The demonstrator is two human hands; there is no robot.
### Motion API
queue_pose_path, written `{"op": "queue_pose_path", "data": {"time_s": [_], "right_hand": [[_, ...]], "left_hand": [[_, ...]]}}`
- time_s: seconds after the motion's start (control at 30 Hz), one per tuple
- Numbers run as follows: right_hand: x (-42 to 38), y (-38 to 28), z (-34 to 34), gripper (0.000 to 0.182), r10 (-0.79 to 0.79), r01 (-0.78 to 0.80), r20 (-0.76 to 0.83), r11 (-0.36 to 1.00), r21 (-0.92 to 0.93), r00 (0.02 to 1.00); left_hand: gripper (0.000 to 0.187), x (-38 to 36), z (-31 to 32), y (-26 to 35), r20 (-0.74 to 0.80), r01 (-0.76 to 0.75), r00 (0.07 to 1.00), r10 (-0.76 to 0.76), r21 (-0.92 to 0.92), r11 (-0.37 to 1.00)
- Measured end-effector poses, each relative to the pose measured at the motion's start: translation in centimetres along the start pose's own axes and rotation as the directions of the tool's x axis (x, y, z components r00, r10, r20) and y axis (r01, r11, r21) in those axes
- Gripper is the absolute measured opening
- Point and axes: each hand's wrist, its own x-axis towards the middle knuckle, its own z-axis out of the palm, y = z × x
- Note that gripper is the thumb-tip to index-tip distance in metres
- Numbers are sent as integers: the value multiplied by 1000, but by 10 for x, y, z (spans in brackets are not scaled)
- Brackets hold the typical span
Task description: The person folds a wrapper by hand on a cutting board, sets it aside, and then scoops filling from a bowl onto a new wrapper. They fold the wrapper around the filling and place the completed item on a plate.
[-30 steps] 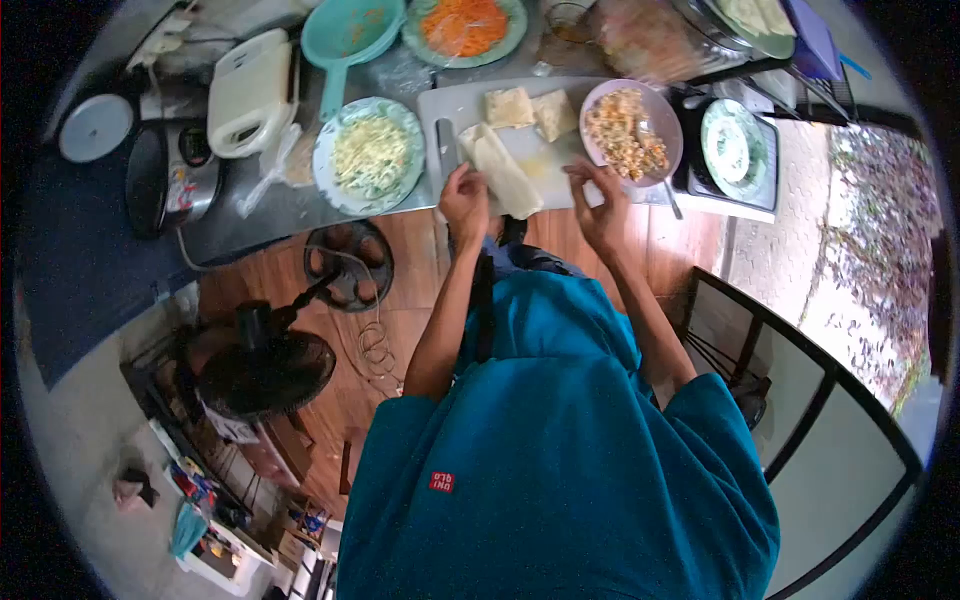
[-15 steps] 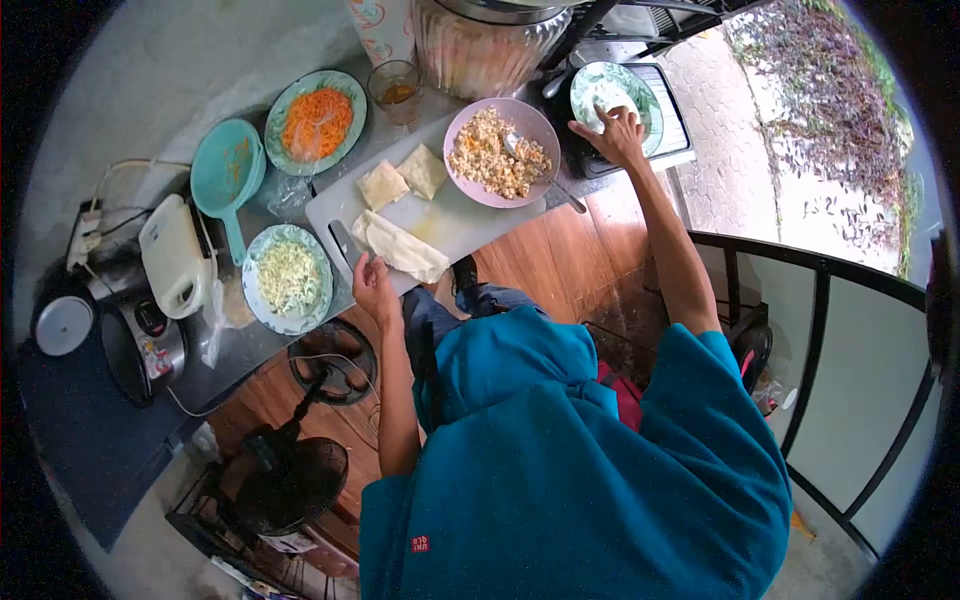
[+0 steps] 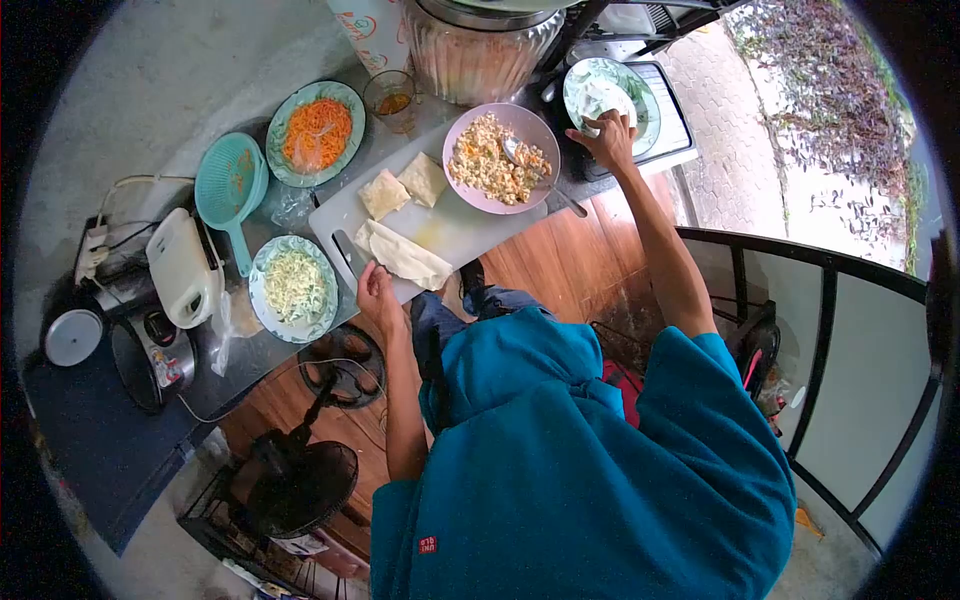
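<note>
My right hand (image 3: pixel 608 142) is over the near rim of a green-patterned plate (image 3: pixel 648 112), its fingertips touching a white mass (image 3: pixel 603 98) there. Its fingers are bent, with the thumb apart. My left hand (image 3: pixel 379 298) is at the lower-left edge of the white cutting board (image 3: pixel 445 238), fingers curled in beside the near end of a folded pale wrapper (image 3: pixel 402 254); anything between them is hidden. Two square filled parcels (image 3: pixel 384 194) lie behind the wrapper. A pink bowl (image 3: pixel 463 190) of crumbly filling stands on the board's right part with a spoon (image 3: pixel 512 148) in it.
Along the counter are a plate of shredded carrot (image 3: pixel 318 134), a plate of shredded cabbage (image 3: pixel 294 288), a green strainer (image 3: pixel 230 185), a glass (image 3: pixel 394 104) and a white appliance (image 3: pixel 186 268). A large glass jar (image 3: pixel 480 55) stands behind. Below is a fan (image 3: pixel 300 480).
My right hand has drawn slightly nearer, its fingers bending down onto the white mass. The left hand stays by the board edge. The whole view has shifted slightly.
</note>
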Motion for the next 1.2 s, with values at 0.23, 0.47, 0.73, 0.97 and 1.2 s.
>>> {"op": "queue_pose_path", "data": {"time_s": [0.23, 0.47, 0.73, 0.97, 1.2], "right_hand": [[-6, -9, -5, 47, 110, -105, -57, 990, 93, 992], [-9, -7, -7, 53, 154, -148, -46, 982, 118, 987], [-24, 2, -18, 69, 10, -18, -51, 986, -166, 999], [-20, 6, -12, 54, 15, -15, 0, 988, -151, 1000], [-13, 10, -9, 42, 19, -19, -14, 999, -34, 1000]], "left_hand": [[29, -2, 0, 6, 13, 40, 999, -39, -60, 997], [30, -3, -3, 15, 44, 98, 994, -96, -37, 995], [32, -1, -5, 10, 65, 95, 994, -93, -35, 995], [32, -2, -7, 6, 79, 72, 995, -65, -97, 993], [32, -6, -8, 15, 89, 100, 992, -92, -87, 991]]}}
